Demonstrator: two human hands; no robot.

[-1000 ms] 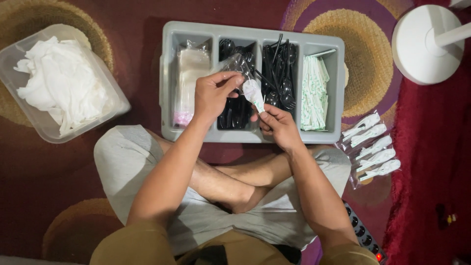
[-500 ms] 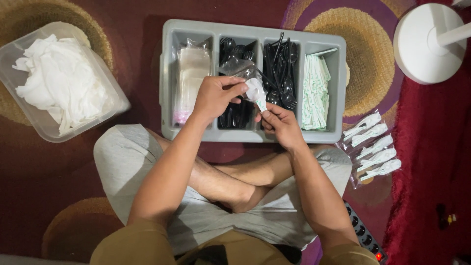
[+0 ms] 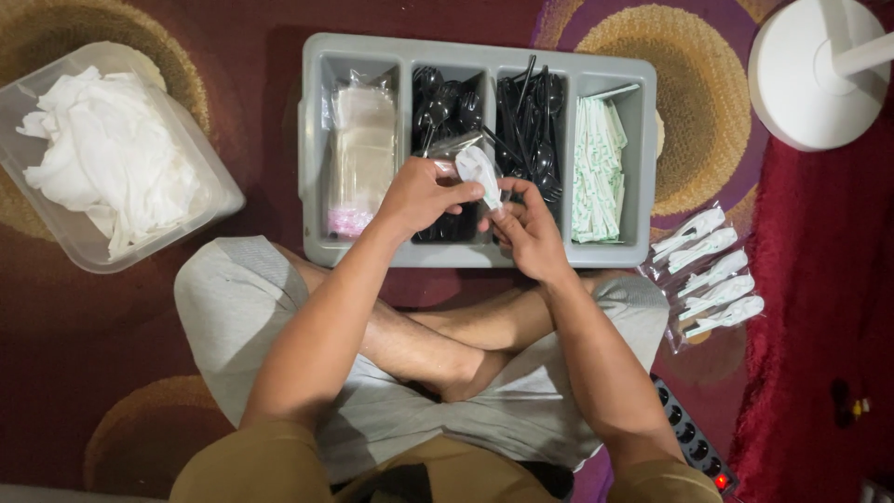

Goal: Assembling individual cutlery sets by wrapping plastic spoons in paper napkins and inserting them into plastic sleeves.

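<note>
Head cam looking straight down at crossed legs, and right past the knees both hands meet over the grey divided tray. Left hand has its fingers pinched shut on a small clear bag, right hand pinches the lower end of a white folded napkin sticking out of it, all just above the tray's 2nd compartment. Bag and napkin look feather-light, floppy and crinkly, the film probably a bit slick, so I'd grip at the open mouth edge. Tray has 4 slots: spare bags, black spoons, black forks, wrapped toothpicks. Right of it lie 5 packed sets; left sits a clear tub of napkins. Beyond: patterned maroon carpet, white fan base.
</note>
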